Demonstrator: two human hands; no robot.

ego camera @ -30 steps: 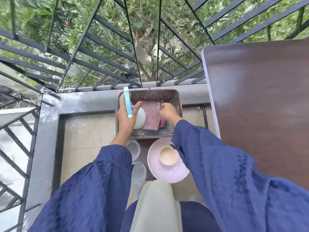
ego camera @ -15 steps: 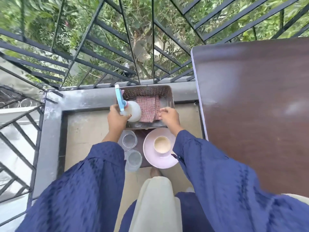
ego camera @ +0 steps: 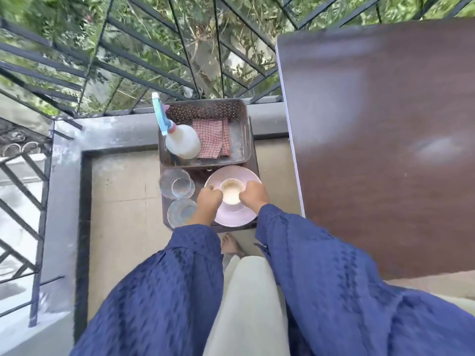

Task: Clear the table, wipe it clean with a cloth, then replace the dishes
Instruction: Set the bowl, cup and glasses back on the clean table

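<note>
From my remote seat I saw the left hand (ego camera: 209,201) and right hand (ego camera: 253,196) flanking a small cream bowl (ego camera: 231,192) on the round pink plate (ego camera: 232,217). Their fingers were curled, but through the blur I could not tell whether they gripped anything. The plate sat on a low dark stand (ego camera: 199,174) beside the brown wooden table (ego camera: 385,137), just before a perforated metal basket (ego camera: 244,129) holding a red checked cloth (ego camera: 212,137) and a white spray bottle (ego camera: 182,141).

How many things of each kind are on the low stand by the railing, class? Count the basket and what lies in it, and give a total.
metal basket: 1
spray bottle: 1
checked cloth: 1
clear glasses: 2
pink plate: 1
cream bowl: 1
total: 7
</note>
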